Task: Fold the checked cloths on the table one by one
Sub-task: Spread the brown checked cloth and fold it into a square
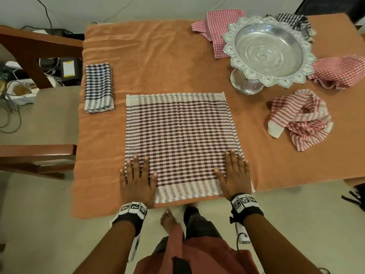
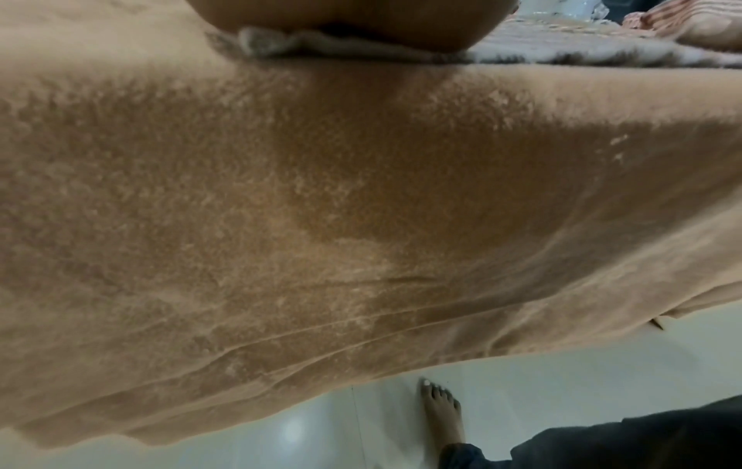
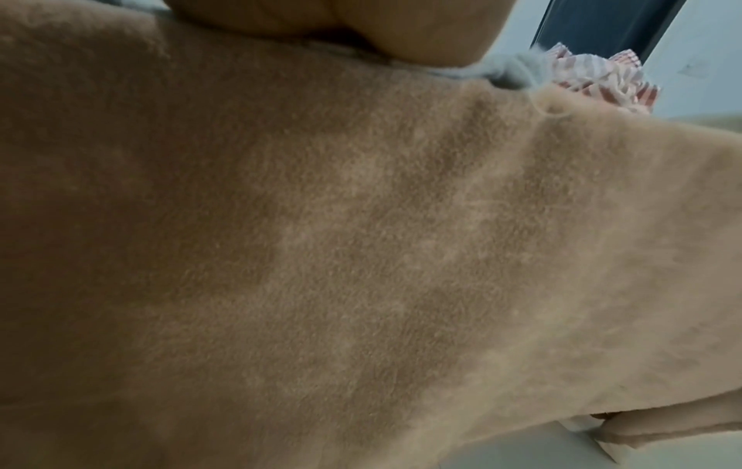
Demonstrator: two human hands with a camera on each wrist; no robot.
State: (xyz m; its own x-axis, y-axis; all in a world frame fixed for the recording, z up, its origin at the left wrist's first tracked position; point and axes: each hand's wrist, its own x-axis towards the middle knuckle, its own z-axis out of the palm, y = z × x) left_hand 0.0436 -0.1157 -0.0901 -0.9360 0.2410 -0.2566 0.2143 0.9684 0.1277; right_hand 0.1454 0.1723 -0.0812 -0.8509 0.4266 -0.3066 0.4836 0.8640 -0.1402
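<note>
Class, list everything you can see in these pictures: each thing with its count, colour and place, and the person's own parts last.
spread checked cloth: 1, brown and white, flat at the table's near middle
folded checked cloth: 1, black and white, left of the spread one
crumpled checked cloths: 3, red or pink and white, right and far side
dark checked cloth: 1, black and white, behind the bowl
pedestal bowl: 1, silver, far right
table cover: 1, orange
chair: 1, brown, left
left hand: 1, flat on the spread cloth's near left corner
right hand: 1, flat on its near right corner
bare foot: 1, on the floor
</note>
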